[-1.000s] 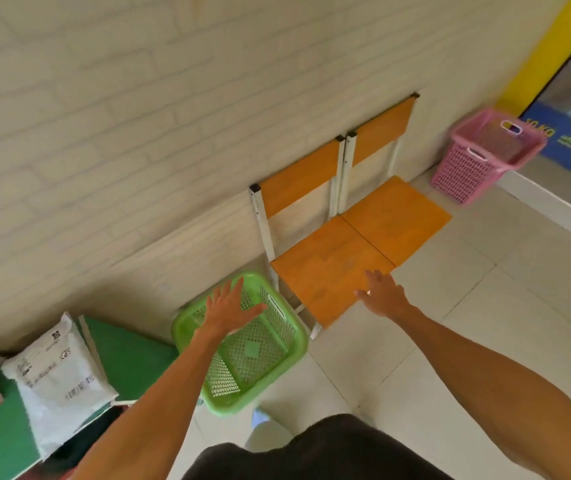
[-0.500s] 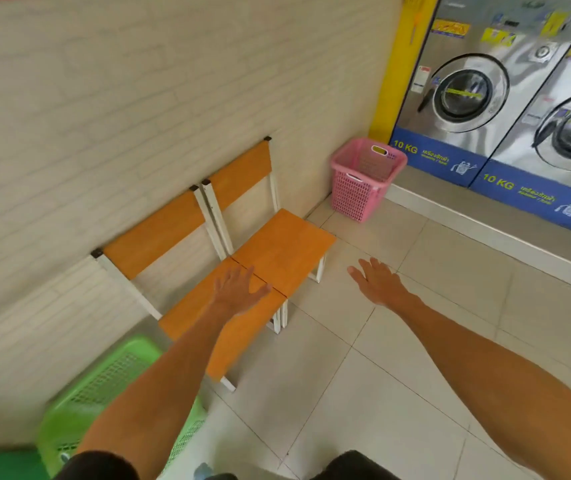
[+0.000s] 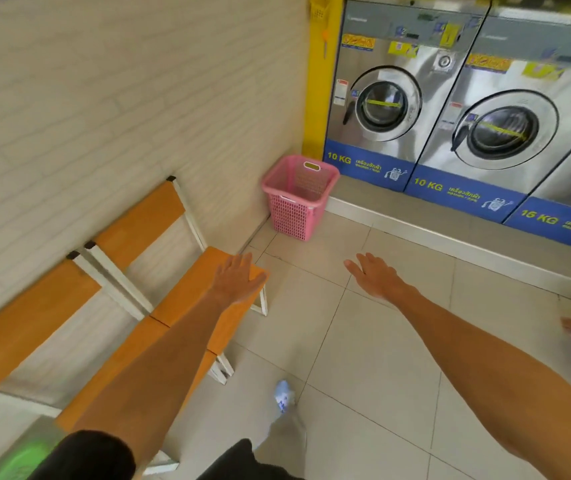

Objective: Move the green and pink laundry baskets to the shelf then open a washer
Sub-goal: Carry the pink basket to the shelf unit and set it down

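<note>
The pink laundry basket stands upright on the floor in the corner, between the brick wall and the first washer. A blurred sliver of the green basket shows at the bottom left edge. My left hand is stretched forward over the corner of the nearer orange chair seat, fingers apart and holding nothing. My right hand reaches out over the tiles, also spread and holding nothing. Both hands are well short of the pink basket. The washer doors are closed.
Two orange chairs with white frames line the left wall. A second washer and part of a third stand on a raised plinth at the right. A yellow pillar sits in the corner. My feet show on the tiles.
The view has swung right and forward from the green basket toward the pink basket and washers. Both hands stay spread, now nearer the pink basket. The green basket has slid almost out of view.
</note>
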`<state>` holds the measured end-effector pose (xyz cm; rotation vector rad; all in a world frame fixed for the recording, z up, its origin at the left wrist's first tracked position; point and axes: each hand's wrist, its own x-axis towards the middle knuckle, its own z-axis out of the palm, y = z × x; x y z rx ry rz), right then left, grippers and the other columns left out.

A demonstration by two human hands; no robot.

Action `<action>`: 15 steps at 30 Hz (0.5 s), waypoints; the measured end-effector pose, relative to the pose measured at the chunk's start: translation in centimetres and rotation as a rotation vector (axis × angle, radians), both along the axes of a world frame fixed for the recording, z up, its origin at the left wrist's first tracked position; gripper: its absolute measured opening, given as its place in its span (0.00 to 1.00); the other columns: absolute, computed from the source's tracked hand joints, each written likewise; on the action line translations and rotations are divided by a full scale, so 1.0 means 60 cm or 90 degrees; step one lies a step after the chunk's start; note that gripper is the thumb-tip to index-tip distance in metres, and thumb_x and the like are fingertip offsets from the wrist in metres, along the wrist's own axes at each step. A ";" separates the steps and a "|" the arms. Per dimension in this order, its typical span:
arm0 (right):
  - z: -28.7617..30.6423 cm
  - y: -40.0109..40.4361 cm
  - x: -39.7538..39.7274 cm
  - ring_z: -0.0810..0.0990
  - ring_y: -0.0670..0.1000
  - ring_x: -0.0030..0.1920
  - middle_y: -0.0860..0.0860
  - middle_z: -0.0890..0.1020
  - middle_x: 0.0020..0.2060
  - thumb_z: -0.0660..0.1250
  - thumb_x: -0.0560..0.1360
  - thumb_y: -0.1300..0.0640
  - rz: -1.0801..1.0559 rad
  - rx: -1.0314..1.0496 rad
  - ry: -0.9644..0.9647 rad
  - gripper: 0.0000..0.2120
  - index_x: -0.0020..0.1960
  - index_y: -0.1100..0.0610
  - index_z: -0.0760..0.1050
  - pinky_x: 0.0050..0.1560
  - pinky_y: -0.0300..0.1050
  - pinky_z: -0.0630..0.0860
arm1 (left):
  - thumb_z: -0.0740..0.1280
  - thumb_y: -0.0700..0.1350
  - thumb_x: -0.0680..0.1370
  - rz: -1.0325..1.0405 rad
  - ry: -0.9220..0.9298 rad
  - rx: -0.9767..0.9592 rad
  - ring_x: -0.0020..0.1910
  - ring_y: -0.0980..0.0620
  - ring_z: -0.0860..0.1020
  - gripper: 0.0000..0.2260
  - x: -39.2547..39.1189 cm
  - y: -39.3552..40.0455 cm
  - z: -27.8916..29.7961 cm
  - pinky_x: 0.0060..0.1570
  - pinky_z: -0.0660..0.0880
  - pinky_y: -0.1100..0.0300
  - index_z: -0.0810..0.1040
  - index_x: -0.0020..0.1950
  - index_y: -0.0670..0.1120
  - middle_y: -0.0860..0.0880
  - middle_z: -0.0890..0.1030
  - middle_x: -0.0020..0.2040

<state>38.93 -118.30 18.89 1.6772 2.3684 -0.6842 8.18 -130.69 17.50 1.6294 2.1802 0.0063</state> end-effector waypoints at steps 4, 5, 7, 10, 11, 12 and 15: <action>-0.013 0.143 0.019 0.53 0.58 0.80 0.55 0.54 0.81 0.42 0.81 0.34 -0.033 -0.007 -0.004 0.36 0.81 0.55 0.53 0.77 0.62 0.52 | 0.52 0.62 0.83 -0.026 0.021 -0.001 0.81 0.40 0.52 0.33 -0.004 0.165 -0.011 0.78 0.52 0.43 0.51 0.82 0.44 0.42 0.55 0.81; -0.012 0.182 0.021 0.53 0.58 0.80 0.54 0.54 0.81 0.43 0.81 0.34 -0.041 -0.010 -0.008 0.36 0.81 0.55 0.53 0.77 0.61 0.52 | 0.53 0.61 0.83 -0.032 0.025 -0.004 0.80 0.40 0.53 0.33 -0.006 0.209 -0.009 0.78 0.52 0.42 0.52 0.82 0.43 0.42 0.57 0.81; -0.010 0.255 0.025 0.54 0.58 0.80 0.55 0.54 0.80 0.43 0.81 0.34 -0.055 -0.009 -0.008 0.36 0.81 0.55 0.54 0.77 0.61 0.53 | 0.53 0.61 0.82 -0.041 0.024 -0.004 0.79 0.41 0.55 0.33 -0.010 0.291 -0.001 0.77 0.54 0.43 0.54 0.81 0.43 0.43 0.59 0.80; -0.007 0.363 0.018 0.54 0.58 0.80 0.55 0.55 0.80 0.44 0.81 0.34 -0.072 0.002 0.010 0.36 0.81 0.56 0.54 0.77 0.61 0.53 | 0.55 0.60 0.82 -0.054 0.035 0.011 0.79 0.40 0.55 0.33 -0.019 0.411 0.011 0.77 0.54 0.44 0.55 0.81 0.42 0.43 0.59 0.80; -0.005 0.392 0.015 0.54 0.57 0.80 0.54 0.55 0.80 0.43 0.81 0.34 -0.071 -0.004 0.011 0.36 0.81 0.56 0.54 0.77 0.61 0.53 | 0.55 0.60 0.82 -0.056 0.028 0.005 0.79 0.40 0.55 0.32 -0.020 0.445 0.016 0.76 0.54 0.44 0.55 0.81 0.43 0.43 0.59 0.80; -0.006 0.419 0.016 0.54 0.57 0.80 0.54 0.55 0.80 0.44 0.81 0.34 -0.074 -0.010 0.010 0.36 0.81 0.56 0.54 0.77 0.61 0.53 | 0.56 0.60 0.82 -0.060 0.023 0.004 0.79 0.40 0.56 0.32 -0.019 0.476 0.019 0.76 0.54 0.44 0.55 0.80 0.43 0.43 0.59 0.80; -0.019 0.512 0.024 0.56 0.57 0.79 0.55 0.58 0.80 0.45 0.82 0.35 -0.088 -0.004 0.011 0.36 0.81 0.57 0.56 0.77 0.60 0.55 | 0.57 0.59 0.82 -0.071 0.016 0.022 0.76 0.41 0.61 0.29 -0.015 0.574 0.014 0.75 0.59 0.43 0.60 0.77 0.43 0.42 0.64 0.77</action>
